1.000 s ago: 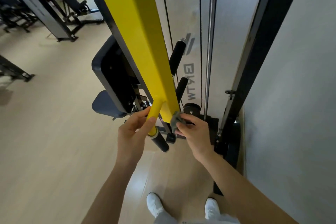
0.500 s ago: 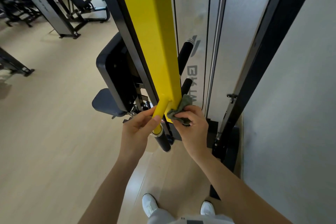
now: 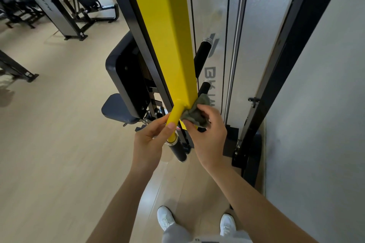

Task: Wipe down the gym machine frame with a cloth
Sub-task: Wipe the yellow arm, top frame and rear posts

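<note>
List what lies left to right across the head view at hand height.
Seat → left hand → yellow handle → cloth → right hand → silver rod → black post → wall.

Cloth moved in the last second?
Yes. The cloth has shifted left across the lower end of the yellow beam, now reaching the round yellow handle.

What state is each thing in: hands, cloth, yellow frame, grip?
left hand: grips the yellow tube, thumb in front
right hand: holds the cloth
cloth: crumpled, pressed against the yellow beam at its lower end
yellow beam: steeply upright
black grip: bare, untouched
</note>
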The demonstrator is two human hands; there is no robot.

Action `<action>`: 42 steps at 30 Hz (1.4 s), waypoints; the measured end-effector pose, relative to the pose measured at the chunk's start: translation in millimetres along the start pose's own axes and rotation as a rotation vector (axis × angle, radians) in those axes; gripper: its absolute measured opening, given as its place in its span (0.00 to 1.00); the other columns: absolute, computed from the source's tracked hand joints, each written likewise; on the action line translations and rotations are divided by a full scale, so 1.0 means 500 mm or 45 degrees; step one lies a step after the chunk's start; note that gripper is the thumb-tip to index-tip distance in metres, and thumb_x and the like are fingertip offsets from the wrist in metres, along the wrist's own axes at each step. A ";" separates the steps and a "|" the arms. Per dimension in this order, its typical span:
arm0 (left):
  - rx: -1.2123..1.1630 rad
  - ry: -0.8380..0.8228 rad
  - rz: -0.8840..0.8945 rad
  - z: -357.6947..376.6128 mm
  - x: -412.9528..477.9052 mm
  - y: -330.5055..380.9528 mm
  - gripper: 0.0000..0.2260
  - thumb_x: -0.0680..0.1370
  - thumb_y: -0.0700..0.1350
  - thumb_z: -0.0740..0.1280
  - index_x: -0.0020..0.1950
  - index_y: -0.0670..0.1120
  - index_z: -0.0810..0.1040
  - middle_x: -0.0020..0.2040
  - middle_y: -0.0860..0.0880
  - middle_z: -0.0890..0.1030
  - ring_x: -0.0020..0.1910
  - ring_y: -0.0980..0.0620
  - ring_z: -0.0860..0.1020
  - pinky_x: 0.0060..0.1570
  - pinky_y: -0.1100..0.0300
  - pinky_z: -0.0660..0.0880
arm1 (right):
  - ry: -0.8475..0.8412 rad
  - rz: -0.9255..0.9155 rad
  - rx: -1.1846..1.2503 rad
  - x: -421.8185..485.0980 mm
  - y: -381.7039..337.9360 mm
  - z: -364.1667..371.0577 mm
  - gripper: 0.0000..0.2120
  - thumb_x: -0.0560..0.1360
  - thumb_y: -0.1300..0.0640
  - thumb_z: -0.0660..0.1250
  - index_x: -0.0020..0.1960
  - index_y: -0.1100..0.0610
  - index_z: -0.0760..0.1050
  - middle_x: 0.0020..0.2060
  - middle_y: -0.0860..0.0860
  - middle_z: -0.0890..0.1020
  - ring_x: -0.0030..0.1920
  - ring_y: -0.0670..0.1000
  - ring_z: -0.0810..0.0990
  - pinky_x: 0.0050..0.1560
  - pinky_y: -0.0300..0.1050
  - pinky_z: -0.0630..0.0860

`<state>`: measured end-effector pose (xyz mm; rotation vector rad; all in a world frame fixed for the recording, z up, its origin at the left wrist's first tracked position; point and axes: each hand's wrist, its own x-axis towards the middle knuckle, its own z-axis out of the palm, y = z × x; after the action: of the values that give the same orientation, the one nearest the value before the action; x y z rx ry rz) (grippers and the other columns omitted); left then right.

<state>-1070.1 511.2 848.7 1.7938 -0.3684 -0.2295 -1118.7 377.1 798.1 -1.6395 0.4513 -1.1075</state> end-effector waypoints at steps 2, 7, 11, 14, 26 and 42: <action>0.010 -0.006 -0.010 -0.001 -0.001 0.001 0.11 0.75 0.56 0.68 0.56 0.61 0.83 0.47 0.60 0.85 0.50 0.59 0.82 0.48 0.55 0.79 | 0.031 -0.041 -0.001 -0.001 -0.007 0.008 0.22 0.70 0.57 0.79 0.60 0.65 0.78 0.56 0.58 0.81 0.58 0.52 0.80 0.58 0.44 0.80; 0.058 -0.027 -0.010 -0.008 -0.005 0.004 0.11 0.74 0.58 0.68 0.56 0.63 0.82 0.47 0.60 0.85 0.49 0.58 0.81 0.51 0.51 0.81 | 0.089 0.060 -0.007 -0.006 0.020 0.029 0.19 0.68 0.57 0.80 0.53 0.64 0.78 0.51 0.58 0.80 0.53 0.47 0.79 0.54 0.37 0.78; 0.053 -0.030 -0.019 -0.017 -0.010 0.006 0.12 0.74 0.59 0.68 0.56 0.62 0.83 0.46 0.58 0.86 0.48 0.56 0.81 0.46 0.58 0.80 | 0.024 0.149 0.001 -0.026 0.076 0.026 0.20 0.66 0.58 0.82 0.50 0.64 0.77 0.47 0.56 0.80 0.47 0.50 0.80 0.49 0.38 0.78; 0.039 -0.028 -0.039 -0.024 -0.014 0.006 0.13 0.73 0.58 0.68 0.57 0.60 0.83 0.47 0.57 0.86 0.49 0.54 0.81 0.48 0.54 0.80 | -0.052 0.220 -0.028 -0.050 0.112 0.023 0.20 0.66 0.56 0.82 0.51 0.61 0.76 0.48 0.54 0.79 0.47 0.48 0.79 0.51 0.31 0.75; 0.142 -0.037 0.026 -0.028 -0.034 -0.001 0.11 0.75 0.65 0.69 0.56 0.70 0.82 0.48 0.55 0.86 0.53 0.51 0.82 0.57 0.38 0.79 | -0.307 0.542 -0.030 0.021 0.109 -0.078 0.12 0.72 0.62 0.75 0.53 0.52 0.79 0.45 0.46 0.83 0.47 0.44 0.82 0.54 0.39 0.79; 0.168 0.042 0.114 -0.011 -0.040 -0.010 0.13 0.77 0.56 0.66 0.61 0.59 0.81 0.43 0.61 0.84 0.50 0.60 0.80 0.42 0.73 0.74 | -0.774 0.340 -0.244 0.072 0.066 -0.089 0.18 0.76 0.63 0.71 0.66 0.56 0.77 0.51 0.48 0.82 0.51 0.45 0.80 0.61 0.52 0.77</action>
<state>-1086.0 524.4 844.5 1.9029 -0.4483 -0.1145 -1130.1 313.4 784.7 -1.9145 0.3640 -0.3427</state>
